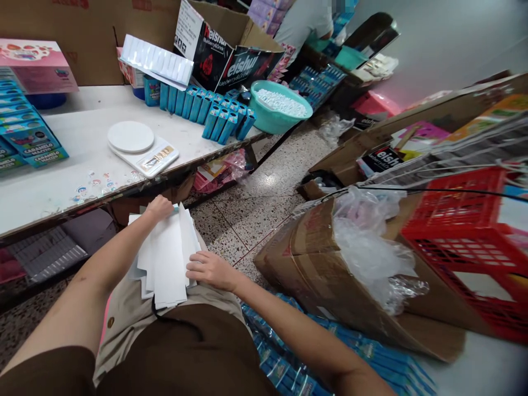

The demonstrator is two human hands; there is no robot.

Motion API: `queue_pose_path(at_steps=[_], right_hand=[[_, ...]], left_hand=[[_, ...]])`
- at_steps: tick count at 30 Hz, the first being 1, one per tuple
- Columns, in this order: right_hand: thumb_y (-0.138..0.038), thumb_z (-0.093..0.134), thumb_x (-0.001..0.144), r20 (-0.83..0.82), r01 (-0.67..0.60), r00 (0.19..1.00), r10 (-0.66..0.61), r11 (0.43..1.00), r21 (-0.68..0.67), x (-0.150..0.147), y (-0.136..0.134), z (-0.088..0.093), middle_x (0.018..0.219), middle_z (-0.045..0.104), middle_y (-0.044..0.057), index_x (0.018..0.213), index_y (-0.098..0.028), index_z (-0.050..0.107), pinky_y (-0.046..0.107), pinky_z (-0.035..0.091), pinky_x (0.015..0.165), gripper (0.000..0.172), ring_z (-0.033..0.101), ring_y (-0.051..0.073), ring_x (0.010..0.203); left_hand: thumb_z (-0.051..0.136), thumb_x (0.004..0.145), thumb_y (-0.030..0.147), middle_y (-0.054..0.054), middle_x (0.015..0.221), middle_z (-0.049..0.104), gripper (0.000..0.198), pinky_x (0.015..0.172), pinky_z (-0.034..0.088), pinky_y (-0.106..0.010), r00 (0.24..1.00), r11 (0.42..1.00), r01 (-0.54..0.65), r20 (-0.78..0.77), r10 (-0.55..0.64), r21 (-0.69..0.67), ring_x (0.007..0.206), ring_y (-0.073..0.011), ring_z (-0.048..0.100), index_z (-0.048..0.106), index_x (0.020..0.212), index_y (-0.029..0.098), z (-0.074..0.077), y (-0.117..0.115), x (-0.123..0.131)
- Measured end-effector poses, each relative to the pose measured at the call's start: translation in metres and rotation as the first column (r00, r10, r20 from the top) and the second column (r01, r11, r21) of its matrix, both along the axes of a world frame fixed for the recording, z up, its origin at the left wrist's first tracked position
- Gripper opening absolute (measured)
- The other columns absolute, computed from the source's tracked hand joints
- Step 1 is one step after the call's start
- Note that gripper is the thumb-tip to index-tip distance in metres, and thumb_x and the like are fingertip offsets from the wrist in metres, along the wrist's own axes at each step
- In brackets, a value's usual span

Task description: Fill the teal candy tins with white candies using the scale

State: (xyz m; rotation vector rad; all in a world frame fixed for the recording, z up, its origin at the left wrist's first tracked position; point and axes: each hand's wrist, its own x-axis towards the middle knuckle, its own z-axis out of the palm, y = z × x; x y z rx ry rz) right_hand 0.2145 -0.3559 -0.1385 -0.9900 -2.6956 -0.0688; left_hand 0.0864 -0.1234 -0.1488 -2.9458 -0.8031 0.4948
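A loose stack of flat white cardboard pieces (169,258) lies on my lap, its edges uneven and fanned out. My left hand (160,208) is closed over the far end of the stack, fingers curled on the edge. At the stack's right side is my right hand (212,269), its fingers stretched out and touching the outer pieces; the thumb is hidden. A bit of light blue shows among the cards near my left hand.
On the white table (88,124) stand a white scale (144,148), rows of small blue boxes (225,121) and a teal basin (274,118) of white pieces. To my right are a cardboard box (305,264) with plastic bags and a red crate (457,220). Another person (307,25) stands behind.
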Motion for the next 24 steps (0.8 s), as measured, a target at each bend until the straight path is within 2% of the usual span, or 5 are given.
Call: queue_pose_path(at_steps=[7, 10, 13, 17, 24], right_hand=[[-0.022, 0.046, 0.091, 0.05, 0.01, 0.999, -0.008, 0.999, -0.053, 0.0, -0.005, -0.001, 0.096, 0.065, 0.003, 0.095, -0.019, 0.06, 0.032, 0.042, 0.087, 0.015, 0.053, 0.016, 0.098], [-0.024, 0.048, 0.09, 0.03, 0.071, 0.997, -0.069, 0.996, -0.061, -0.001, -0.016, -0.006, 0.101, 0.064, 0.003, 0.104, -0.022, 0.059, 0.039, 0.037, 0.097, 0.018, 0.052, 0.017, 0.107], [-0.023, 0.05, 0.09, -0.016, 0.102, 0.995, -0.102, 0.994, -0.035, 0.0, -0.024, -0.011, 0.111, 0.063, 0.002, 0.105, -0.025, 0.06, 0.044, 0.031, 0.105, 0.019, 0.047, 0.018, 0.119], [-0.021, 0.05, 0.09, -0.051, 0.073, 0.996, -0.074, 0.997, -0.027, 0.004, -0.024, -0.016, 0.108, 0.065, 0.0, 0.095, -0.025, 0.064, 0.045, 0.03, 0.106, 0.015, 0.047, 0.018, 0.121], [-0.026, 0.05, 0.09, -0.128, 0.122, 0.983, -0.13, 0.99, -0.066, 0.013, -0.008, -0.007, 0.101, 0.069, -0.002, 0.094, -0.028, 0.066, 0.044, 0.028, 0.105, 0.016, 0.05, 0.017, 0.116]], left_hand=[[0.055, 0.081, 0.031, -0.018, 0.089, 0.067, 0.025, 0.074, 0.035, -0.034, 0.995, 0.995, -0.094, 0.017, 0.093, 0.041, 0.089, -0.0253, 0.059, 0.064, 0.089, 0.01, 0.023, -0.017, -0.006], [0.057, 0.078, 0.03, -0.018, 0.107, 0.063, 0.037, 0.085, 0.037, -0.039, 0.962, 0.991, -0.012, 0.273, -0.025, 0.132, 0.108, -0.0286, 0.051, 0.057, 0.111, 0.012, 0.044, -0.046, -0.043], [0.045, 0.083, 0.02, -0.01, 0.119, 0.059, 0.034, 0.098, 0.035, -0.04, 0.884, 0.981, 0.177, 0.426, -0.191, 0.073, 0.122, -0.0241, 0.043, 0.056, 0.115, 0.019, 0.056, -0.088, -0.096], [0.051, 0.079, 0.024, -0.003, 0.128, 0.055, 0.035, 0.11, 0.026, -0.038, 0.852, 0.883, 0.444, 0.379, -0.362, -0.155, 0.129, -0.0205, 0.037, 0.058, 0.113, 0.024, 0.055, -0.134, -0.149], [0.055, 0.082, 0.028, -0.001, 0.107, 0.064, 0.02, 0.112, 0.023, -0.042, 0.886, 0.933, 0.349, 0.356, -0.296, -0.091, 0.116, -0.0188, 0.049, 0.062, 0.101, 0.027, 0.037, -0.148, -0.148]])
